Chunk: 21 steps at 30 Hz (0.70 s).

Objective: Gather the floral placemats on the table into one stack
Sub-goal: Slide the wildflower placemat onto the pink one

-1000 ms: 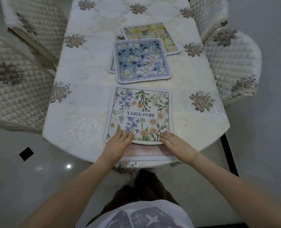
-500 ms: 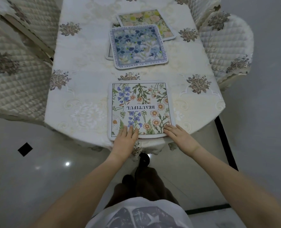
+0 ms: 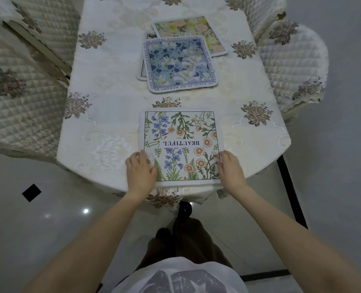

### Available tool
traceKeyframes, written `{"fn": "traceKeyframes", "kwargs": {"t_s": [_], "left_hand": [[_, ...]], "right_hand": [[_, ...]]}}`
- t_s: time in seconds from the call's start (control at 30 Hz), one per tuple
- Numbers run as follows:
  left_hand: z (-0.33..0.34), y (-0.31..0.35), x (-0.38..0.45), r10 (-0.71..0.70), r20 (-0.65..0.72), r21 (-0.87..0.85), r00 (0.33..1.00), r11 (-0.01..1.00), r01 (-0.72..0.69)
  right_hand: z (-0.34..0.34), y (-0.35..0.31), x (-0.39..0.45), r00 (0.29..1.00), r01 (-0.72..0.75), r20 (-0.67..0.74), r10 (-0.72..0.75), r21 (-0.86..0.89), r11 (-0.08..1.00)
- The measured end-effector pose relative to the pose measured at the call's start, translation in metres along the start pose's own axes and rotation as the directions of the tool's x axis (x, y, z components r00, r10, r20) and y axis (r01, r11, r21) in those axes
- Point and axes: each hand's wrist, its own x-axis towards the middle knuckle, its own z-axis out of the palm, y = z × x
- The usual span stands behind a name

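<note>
Whereas half a second ago both hands lay at the near edge of the wildflower "BEAUTIFUL" placemat [image 3: 180, 145], fingers pointing forward over its front corners, they now sit further apart, one on each side edge. Left hand [image 3: 141, 171] covers the near-left corner, fingers curled loosely down over the left margin, thumb lying on the printed face; whether the fingertips tuck under the edge I cannot tell. Right hand [image 3: 231, 169] rests against the right edge near the front corner, fingers bent and touching the border, not closed around anything visible. Mat lies flat on the embroidered tablecloth [image 3: 111, 115], its front edge at the table's near rim, text reading upside down from the wearer's side; its position on the cloth looks about the same as in the earlier frame, and no second mat shows beneath it. Further up the table, well apart from this mat, the blue floral placemat [image 3: 180, 64] lies on top of a mostly hidden mat [image 3: 143, 68] whose left strip sticks out, and overlaps the near corner of the yellow-and-pink floral placemat [image 3: 188, 28]. That group appears unchanged. Quilted chair covers [image 3: 291, 66] flank the table on both sides.
</note>
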Motion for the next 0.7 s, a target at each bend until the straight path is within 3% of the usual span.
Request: {"fn": "traceKeyframes", "kwargs": {"t_s": [0.1,0.17,0.37,0.5,0.7], "left_hand": [[-0.002,0.006,0.02,-0.233,0.051,-0.089,0.971,0.968,0.237],[0.0,0.009,0.028,-0.295,0.097,-0.119,0.95,0.945,0.306],[0.007,0.015,0.027,-0.278,0.101,-0.069,0.955,0.956,0.285],[-0.001,0.013,0.032,-0.271,0.108,-0.084,0.957,0.956,0.28],[-0.023,0.033,0.069,-0.124,0.054,-0.047,0.991,0.991,0.127]], "right_hand": [[-0.002,-0.002,0.019,0.993,-0.121,-0.007,0.121,0.015,0.993],[-0.003,-0.001,0.031,0.988,-0.152,0.01,0.152,0.022,0.988],[-0.005,-0.003,0.05,0.987,-0.157,0.039,0.156,0.047,0.986],[-0.009,-0.006,0.055,0.987,-0.144,0.074,0.146,-0.026,0.989],[-0.027,-0.015,0.093,0.998,0.03,0.06,-0.017,-0.208,0.978]]}}
